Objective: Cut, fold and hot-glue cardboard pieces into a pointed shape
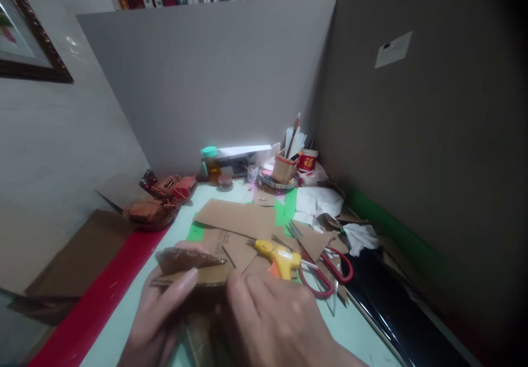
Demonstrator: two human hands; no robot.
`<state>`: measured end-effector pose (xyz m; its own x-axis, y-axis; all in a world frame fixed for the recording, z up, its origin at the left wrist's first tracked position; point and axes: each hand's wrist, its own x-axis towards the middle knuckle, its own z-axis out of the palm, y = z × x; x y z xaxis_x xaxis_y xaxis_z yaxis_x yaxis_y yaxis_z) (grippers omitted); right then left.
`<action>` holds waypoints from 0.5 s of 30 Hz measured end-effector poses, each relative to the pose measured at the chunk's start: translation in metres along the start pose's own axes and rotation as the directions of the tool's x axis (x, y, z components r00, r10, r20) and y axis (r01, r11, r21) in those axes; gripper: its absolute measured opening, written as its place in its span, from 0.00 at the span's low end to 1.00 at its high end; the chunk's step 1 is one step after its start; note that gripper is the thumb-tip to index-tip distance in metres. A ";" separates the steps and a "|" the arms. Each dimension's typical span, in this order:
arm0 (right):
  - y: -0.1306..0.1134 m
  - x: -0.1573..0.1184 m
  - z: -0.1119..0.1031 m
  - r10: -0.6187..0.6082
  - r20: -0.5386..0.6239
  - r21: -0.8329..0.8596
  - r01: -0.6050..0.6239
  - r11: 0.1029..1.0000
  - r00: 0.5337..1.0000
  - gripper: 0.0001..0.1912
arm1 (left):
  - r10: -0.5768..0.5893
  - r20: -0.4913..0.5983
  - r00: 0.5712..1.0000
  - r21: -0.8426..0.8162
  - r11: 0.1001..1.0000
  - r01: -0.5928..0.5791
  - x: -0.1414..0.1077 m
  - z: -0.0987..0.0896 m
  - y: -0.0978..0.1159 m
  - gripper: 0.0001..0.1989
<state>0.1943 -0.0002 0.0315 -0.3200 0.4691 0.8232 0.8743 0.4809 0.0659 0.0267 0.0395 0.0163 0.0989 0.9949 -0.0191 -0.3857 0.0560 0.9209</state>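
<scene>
My left hand (167,295) is closed around a small folded cardboard piece (206,276), the thumb lying over its near panel. A second panel of the piece stands up behind, its edge uneven. At the right corner of the cardboard, my right hand (272,306) pinches it with curled fingers; the fingertips are partly hidden. Just beyond my right hand lies a yellow glue gun (282,257) with an orange trigger. Red-handled scissors (325,270) rest to its right among cardboard scraps (315,240).
Flat cardboard sheets (239,218) cover the table's middle. At the back stand a teal-lidded bottle (212,166), a cardboard holder (284,168) with sticks and a red cup (308,160). Crumpled white tissue (317,202) and a glossy black object (383,295) lie to the right; reddish-brown models (152,213) sit left.
</scene>
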 end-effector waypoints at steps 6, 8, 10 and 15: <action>0.015 -0.012 0.012 -0.089 -0.137 -0.017 0.088 0.996 0.986 0.14 | 0.406 0.258 0.877 0.396 0.783 -0.479 0.003 0.002 -0.002 0.15; 0.019 -0.015 0.013 -0.083 -0.244 -0.062 0.070 0.996 0.966 0.14 | 0.431 0.389 0.814 0.415 0.707 -0.573 0.008 -0.007 -0.004 0.13; 0.019 -0.016 0.013 -0.101 -0.261 -0.071 0.085 0.994 0.960 0.14 | 0.451 0.470 0.759 0.427 0.636 -0.642 0.008 -0.011 -0.005 0.13; 0.000 -0.018 0.020 0.292 -0.367 0.207 -0.229 0.951 0.883 0.18 | 0.607 0.196 0.770 0.508 0.609 -0.609 -0.011 0.008 -0.009 0.12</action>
<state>0.1930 0.0067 0.0054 0.1063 0.2832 0.9531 0.8294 0.5035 -0.2421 0.0368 0.0274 0.0114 0.0214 0.7836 0.6209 0.1707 -0.6148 0.7700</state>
